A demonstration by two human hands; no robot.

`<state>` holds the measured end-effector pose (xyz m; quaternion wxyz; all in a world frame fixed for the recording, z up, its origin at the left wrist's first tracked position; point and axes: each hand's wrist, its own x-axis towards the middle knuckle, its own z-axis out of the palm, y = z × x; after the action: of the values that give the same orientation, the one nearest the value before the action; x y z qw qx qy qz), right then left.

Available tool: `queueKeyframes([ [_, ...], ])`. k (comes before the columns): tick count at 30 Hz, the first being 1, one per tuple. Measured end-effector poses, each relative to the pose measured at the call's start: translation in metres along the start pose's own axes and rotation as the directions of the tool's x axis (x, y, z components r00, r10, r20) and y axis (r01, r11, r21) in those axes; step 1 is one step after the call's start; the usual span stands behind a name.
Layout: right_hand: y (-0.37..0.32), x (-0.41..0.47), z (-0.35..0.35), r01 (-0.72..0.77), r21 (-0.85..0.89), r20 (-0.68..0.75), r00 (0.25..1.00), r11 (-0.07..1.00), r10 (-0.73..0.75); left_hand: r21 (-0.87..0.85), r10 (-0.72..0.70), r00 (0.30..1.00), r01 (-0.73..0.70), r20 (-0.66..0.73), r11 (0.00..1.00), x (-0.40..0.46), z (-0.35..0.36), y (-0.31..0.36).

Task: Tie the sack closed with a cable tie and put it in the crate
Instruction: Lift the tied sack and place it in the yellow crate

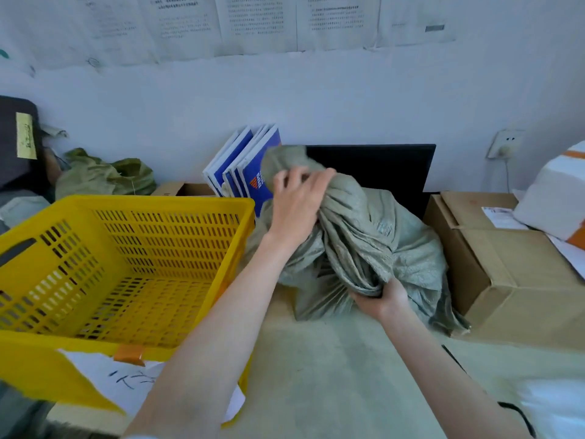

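**Gathering the sack's neck beside the waiting crate**

In the centre of the frame, the person is working on a grey-green woven plastic sack [364, 242] that is sitting on the pale tabletop [316, 359], just right of the yellow perforated plastic crate [126, 264]. The left hand [297, 201] is reaching over the top of the sack, its fingers curling around the bunched neck, seemingly to keep the loose mouth gathered so a tie can go round it. The right hand [380, 299] is gripping a fold of fabric low on the near side, probably steadying the bulk so it is not tipping while the neck is being twisted.

The crate is standing open-topped at the left, touching or nearly touching the sack, likely so the lift across is short. A thin black strip [454, 358], possibly a cable tie, is lying on the tabletop at the lower right, near the right forearm; no tie is showing on the sack.

A brown cardboard box [506, 280] is crowding the sack's right side, and blue-and-white folders [250, 166] are leaning against the wall behind.
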<state>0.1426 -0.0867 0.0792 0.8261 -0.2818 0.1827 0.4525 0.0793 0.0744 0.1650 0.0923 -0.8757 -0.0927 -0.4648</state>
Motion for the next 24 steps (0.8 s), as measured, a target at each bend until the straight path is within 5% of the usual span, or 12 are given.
queueKeyframes([
  [3, 0.005, 0.002, -0.004, 0.012, 0.022, 0.012, 1.0, 1.0, -0.012, 0.109, 0.272, 0.961, -0.266, -0.042, 0.958, 0.022, 0.015, -0.001],
  [5, 0.005, 0.004, -0.007, 0.015, 0.017, 0.012, 1.0, 1.0, -0.015, 0.125, 0.278, 0.956, -0.266, -0.096, 0.956, 0.025, 0.027, -0.002],
  [11, 0.012, 0.006, -0.018, -0.021, -0.079, -0.043, 0.999, 0.997, 0.018, -0.028, -0.1, 0.995, 0.1, 0.001, 0.995, -0.032, 0.053, -0.009],
  [17, 0.019, 0.011, -0.025, -0.07, -0.089, -0.12, 0.991, 0.994, 0.059, -0.059, -0.144, 0.958, 0.163, 0.248, 0.985, -0.088, 0.049, -0.023],
  [20, 0.019, 0.009, -0.018, -0.074, -0.137, -0.118, 0.991, 0.988, 0.058, -0.101, -0.292, 0.889, 0.346, 0.352, 0.933, -0.117, 0.044, -0.015],
  [24, 0.02, 0.007, -0.013, -0.103, -0.265, -0.176, 0.983, 0.959, 0.057, -0.21, -0.48, 0.729, 0.632, 0.487, 0.746, -0.179, 0.049, 0.013],
])
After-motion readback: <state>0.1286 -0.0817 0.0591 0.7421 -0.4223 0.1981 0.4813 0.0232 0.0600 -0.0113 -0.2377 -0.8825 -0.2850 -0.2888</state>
